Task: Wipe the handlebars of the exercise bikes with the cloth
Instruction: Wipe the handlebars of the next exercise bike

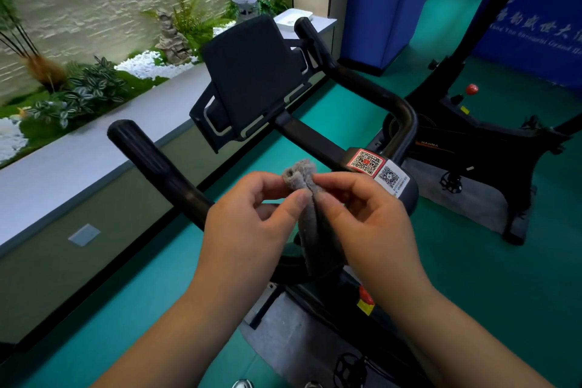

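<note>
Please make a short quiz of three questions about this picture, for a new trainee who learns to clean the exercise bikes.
1. True or false: the cloth is lying flat on the handlebars.
2. Multiple choice: how is the cloth held? A) by the left hand alone; B) by the right hand alone; C) pinched between both hands.
3. Fill in: the stickers on the near bike's stem, beside the right hand, are ____ codes.

Key
1. False: it is held up in front of the bar, bunched, not on it.
2. C.
3. QR.
</note>
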{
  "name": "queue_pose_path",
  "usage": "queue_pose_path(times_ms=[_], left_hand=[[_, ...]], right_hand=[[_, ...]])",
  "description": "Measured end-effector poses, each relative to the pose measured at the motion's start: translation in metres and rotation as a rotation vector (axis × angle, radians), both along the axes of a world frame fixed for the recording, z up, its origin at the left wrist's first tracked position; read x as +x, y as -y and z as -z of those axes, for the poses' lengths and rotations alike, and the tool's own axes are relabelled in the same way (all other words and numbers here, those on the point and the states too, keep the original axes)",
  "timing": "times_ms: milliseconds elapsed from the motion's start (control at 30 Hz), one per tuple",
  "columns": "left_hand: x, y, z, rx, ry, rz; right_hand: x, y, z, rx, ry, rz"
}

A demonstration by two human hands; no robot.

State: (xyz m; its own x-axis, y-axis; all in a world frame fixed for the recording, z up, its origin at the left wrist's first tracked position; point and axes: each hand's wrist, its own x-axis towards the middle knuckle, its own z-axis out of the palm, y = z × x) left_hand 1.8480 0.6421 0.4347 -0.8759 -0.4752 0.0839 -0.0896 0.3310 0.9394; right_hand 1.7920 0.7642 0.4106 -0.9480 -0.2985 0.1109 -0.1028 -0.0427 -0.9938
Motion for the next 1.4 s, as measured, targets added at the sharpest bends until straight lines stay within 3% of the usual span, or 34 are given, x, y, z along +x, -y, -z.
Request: queue_pose_path(times_ms=[333, 500, 633, 767, 867, 1067, 1200, 1400], left_hand=[[-0.013, 0.009, 0.01, -0.018, 0.043, -0.16], [-0.014, 0.005, 0.003, 0.093, -0.005, -0.075], [-0.01, -0.007, 0.006, 0.176, -0.07, 0.017], [-0.013, -0.005, 0.01, 0.072, -0.053, 0.003], [-0.021, 0.005, 0.0, -0.109, 0.001, 0.039], [-0.046, 0.038, -0.029, -0.491, 0.268, 0.249], [-0.059, 0.014, 0.003, -0.542, 0.316, 0.235], [-0.051, 0.0, 0.028, -0.476, 0.332, 0.378]], right_hand=[[-0.002, 0.004, -0.002, 0.084, -0.013, 0.027], [0.004, 0.011, 0.002, 0.09, -0.154, 0.085], [0.003, 0.01, 0.0, 0.05, -0.156, 0.127], [0.004, 0.008, 0.004, -0.019, -0.08, -0.044], [-0.002, 0.0, 0.0, -0.03, -0.068, -0.093], [-0.039, -0.041, -0.004, 0.469, -0.492, 0.134], [-0.059, -0.052, 0.011, 0.697, -0.481, 0.087], [-0.069, -0.058, 0.029, 0.689, -0.437, 0.063]])
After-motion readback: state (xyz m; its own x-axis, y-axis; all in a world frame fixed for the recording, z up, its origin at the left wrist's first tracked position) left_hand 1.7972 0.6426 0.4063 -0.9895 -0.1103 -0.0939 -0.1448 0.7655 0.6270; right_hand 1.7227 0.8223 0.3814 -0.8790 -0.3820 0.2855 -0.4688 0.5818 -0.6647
